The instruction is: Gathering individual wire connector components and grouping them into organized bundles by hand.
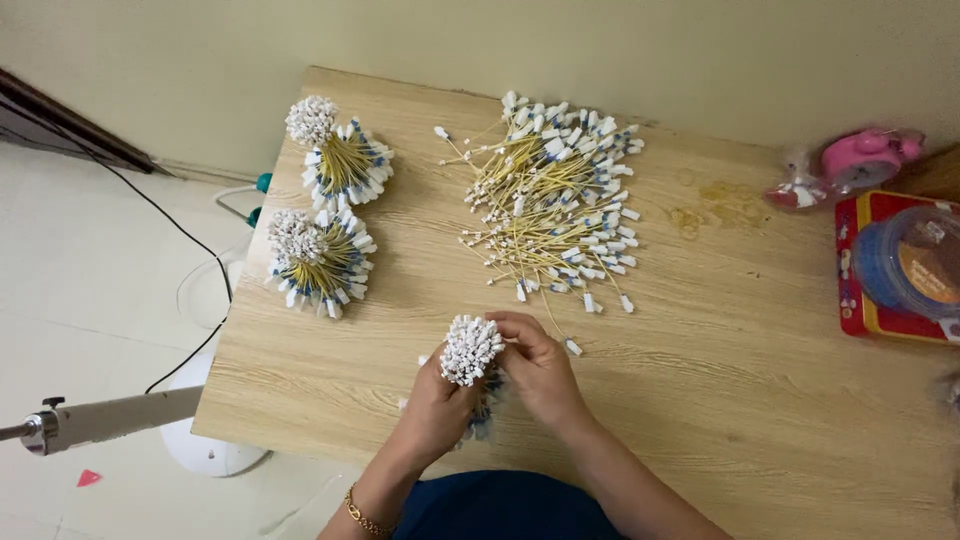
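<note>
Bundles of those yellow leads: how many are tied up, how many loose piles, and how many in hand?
Finished bundles lying on the table: 2
Bundle held in both hands: 1
Loose pile: 1
Total: 4

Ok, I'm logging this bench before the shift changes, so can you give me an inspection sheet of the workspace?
Surface: light wooden table, with a faint stain near the far right.
Job's things: bundle of yellow-stemmed, white-tipped pieces held upright; two finished bundles lying far left; loose pile at the far middle, one stray piece near the hands.
Clutter: pink object and a red box with a clear blue tub at the right edge.
Hands: left hand wrapped around the bundle's stems; right hand touching its top.
Cables: black cable running across the floor on the left.
Surroundings: pale wall, light floor, white stand base under the table's corner.
</note>
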